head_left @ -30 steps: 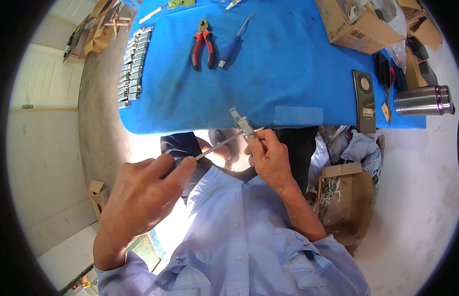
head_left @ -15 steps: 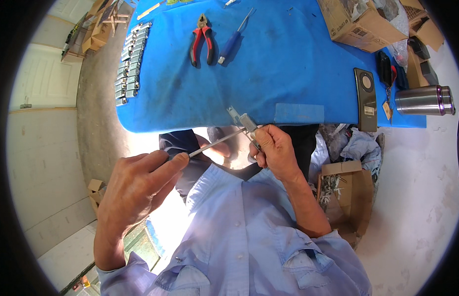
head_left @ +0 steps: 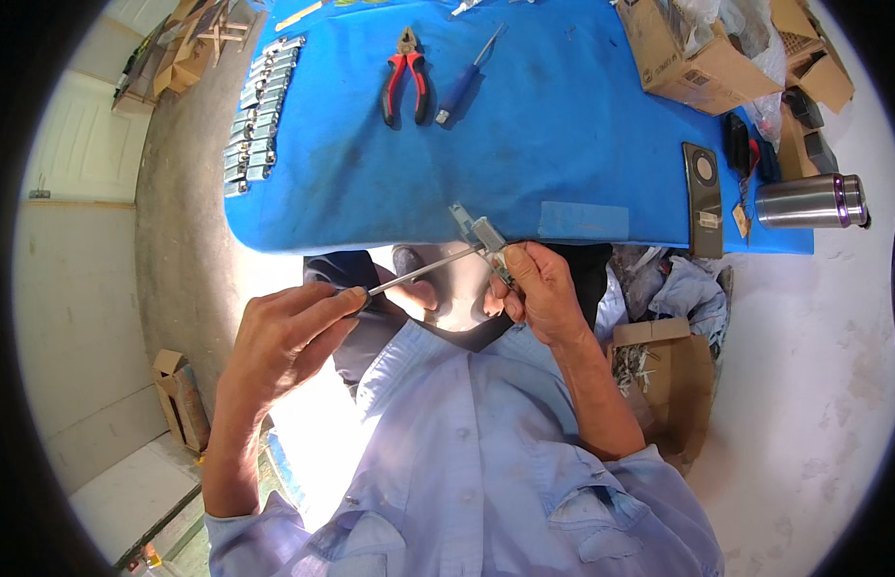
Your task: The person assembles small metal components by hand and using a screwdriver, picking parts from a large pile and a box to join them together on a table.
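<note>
While right hand (head_left: 543,295) holds metal part (head_left: 489,235), pliers (head_left: 415,65) lie beside blue screwdriver (head_left: 455,95).

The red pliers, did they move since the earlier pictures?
No, the red pliers haven't shifted either way: they lie just left of the blue screwdriver, as before.

1. You wear a pale blue shirt (head_left: 438,471) with small pale buttons (head_left: 464,434) down its front
2. Flapped pockets (head_left: 601,519) sit on either side of those buttons
3. Your sleeves (head_left: 659,486) stop partway along the forearms (head_left: 592,394); your left hand (head_left: 286,337) and right hand (head_left: 545,293) are bare
4. Your trousers (head_left: 341,272) are dark
</note>
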Action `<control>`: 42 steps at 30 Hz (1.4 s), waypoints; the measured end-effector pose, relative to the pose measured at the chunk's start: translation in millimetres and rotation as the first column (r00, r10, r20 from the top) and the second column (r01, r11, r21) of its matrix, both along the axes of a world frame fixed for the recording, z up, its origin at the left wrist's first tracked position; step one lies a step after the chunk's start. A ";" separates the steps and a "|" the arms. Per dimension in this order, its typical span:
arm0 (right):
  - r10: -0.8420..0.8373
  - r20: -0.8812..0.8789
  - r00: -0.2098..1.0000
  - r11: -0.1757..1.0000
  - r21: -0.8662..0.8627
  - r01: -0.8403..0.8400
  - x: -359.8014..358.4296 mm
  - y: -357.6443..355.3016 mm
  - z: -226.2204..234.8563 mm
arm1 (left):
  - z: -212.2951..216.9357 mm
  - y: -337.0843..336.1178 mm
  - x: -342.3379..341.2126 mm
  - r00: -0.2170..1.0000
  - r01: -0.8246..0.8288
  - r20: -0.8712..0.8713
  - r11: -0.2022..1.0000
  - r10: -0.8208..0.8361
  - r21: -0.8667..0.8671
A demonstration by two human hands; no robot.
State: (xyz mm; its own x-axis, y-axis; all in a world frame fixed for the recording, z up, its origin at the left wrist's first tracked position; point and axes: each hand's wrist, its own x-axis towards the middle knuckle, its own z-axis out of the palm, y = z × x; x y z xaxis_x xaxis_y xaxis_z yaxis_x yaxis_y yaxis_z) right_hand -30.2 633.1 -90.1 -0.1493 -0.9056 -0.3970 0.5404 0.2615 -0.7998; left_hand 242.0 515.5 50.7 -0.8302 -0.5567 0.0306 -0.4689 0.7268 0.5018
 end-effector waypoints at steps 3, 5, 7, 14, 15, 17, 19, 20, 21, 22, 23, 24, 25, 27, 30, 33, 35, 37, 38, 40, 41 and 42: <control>-0.013 -0.112 0.994 0.999 0.039 0.017 3.7 0.3 5.9 | -8.1 6.5 3.8 0.998 -0.050 -0.043 0.998 0.051 0.026; -0.010 -0.224 0.975 1.000 0.008 0.012 7.2 0.9 6.3 | -4.8 10.8 2.8 0.997 -0.062 -0.039 0.998 0.062 0.010; -0.013 -0.320 0.947 1.000 -0.017 0.008 11.5 2.1 3.1 | 4.4 17.3 -0.9 0.997 -0.074 -0.006 0.997 0.074 -0.010; -0.096 -0.570 0.816 0.995 -0.065 0.071 14.6 12.9 6.6 | 53.8 47.2 -12.0 0.988 -0.099 0.095 0.978 0.118 -0.181; -0.088 -0.537 0.839 0.996 -0.039 0.080 13.5 15.4 7.2 | 56.2 50.3 -11.4 0.989 -0.120 0.061 0.973 0.135 -0.197; -0.124 -0.476 0.871 0.992 -0.048 0.115 15.1 17.4 7.3 | 53.9 53.5 -10.7 0.989 -0.147 -0.015 0.969 0.147 -0.201; -0.146 -0.437 0.887 0.989 -0.053 0.137 18.7 18.0 6.9 | 51.7 56.5 -10.0 0.989 -0.149 -0.019 0.970 0.148 -0.191; -0.153 -0.430 0.890 0.988 -0.054 0.144 20.9 17.3 6.3 | 49.7 57.4 -9.9 0.989 -0.145 0.006 0.972 0.149 -0.185; -0.160 -0.423 0.892 0.987 -0.056 0.151 22.9 16.7 5.7 | 47.4 58.4 -9.6 0.988 -0.142 0.030 0.973 0.150 -0.180; -0.167 -0.430 0.887 0.986 -0.062 0.156 25.0 16.1 5.0 | 45.4 59.2 -9.5 0.987 -0.139 0.055 0.975 0.150 -0.175; -0.174 -0.437 0.883 0.985 -0.066 0.161 27.6 16.0 3.9 | 43.4 59.9 -9.1 0.986 -0.139 0.061 0.974 0.152 -0.178; -0.179 -0.443 0.878 0.984 -0.069 0.166 28.8 16.2 2.7 | 41.6 60.5 -8.6 0.986 -0.140 0.068 0.974 0.154 -0.181; -0.164 -0.463 0.871 0.986 -0.062 0.152 28.1 17.0 1.0 | 40.1 61.1 -8.2 0.985 -0.141 0.075 0.973 0.157 -0.184; -0.131 -0.500 0.856 0.991 -0.051 0.122 26.6 16.5 -2.1 | 39.1 60.6 -9.0 0.985 -0.127 0.089 0.974 0.145 -0.187; -0.126 -0.525 0.842 0.992 -0.057 0.113 27.3 12.8 2.0 | 37.1 62.2 -10.9 0.980 -0.106 0.142 0.971 0.139 -0.214; -0.176 -0.653 0.737 0.984 -0.086 0.158 34.7 8.2 -9.9 | 31.0 64.9 -13.7 0.976 -0.090 0.171 0.963 0.136 -0.253; -0.199 -0.649 0.734 0.979 -0.105 0.173 34.2 6.6 -9.9 | 29.0 65.9 -16.0 0.976 -0.088 0.169 0.962 0.135 -0.259; -0.187 -0.682 0.707 0.982 -0.102 0.161 33.0 5.2 -5.4 | 28.1 66.1 -18.0 0.978 -0.093 0.159 0.965 0.134 -0.247; -0.164 -0.714 0.680 0.986 -0.090 0.144 31.6 5.0 1.4 | 27.6 65.5 -18.1 0.978 -0.093 0.161 0.966 0.135 -0.241; -0.134 -0.784 0.607 0.991 -0.094 0.097 27.8 5.0 5.3 | 26.1 64.1 -18.3 0.977 -0.095 0.167 0.969 0.135 -0.230; -0.130 -0.819 0.559 0.992 -0.111 0.067 25.5 4.9 5.4 | 25.4 63.9 -19.2 0.976 -0.095 0.173 0.971 0.135 -0.221; -0.126 -0.852 0.509 0.991 -0.126 0.035 24.2 4.5 5.3 | 24.7 64.2 -20.5 0.975 -0.095 0.178 0.972 0.135 -0.213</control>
State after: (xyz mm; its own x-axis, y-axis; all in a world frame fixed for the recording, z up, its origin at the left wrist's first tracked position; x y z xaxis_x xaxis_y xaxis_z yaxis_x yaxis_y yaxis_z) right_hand -6.0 637.6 -84.8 -0.4495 -0.8924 0.0392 -0.4037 0.1638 -0.9001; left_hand 221.5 579.7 75.3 -0.7622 -0.6473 -0.0003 -0.6278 0.7392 0.2438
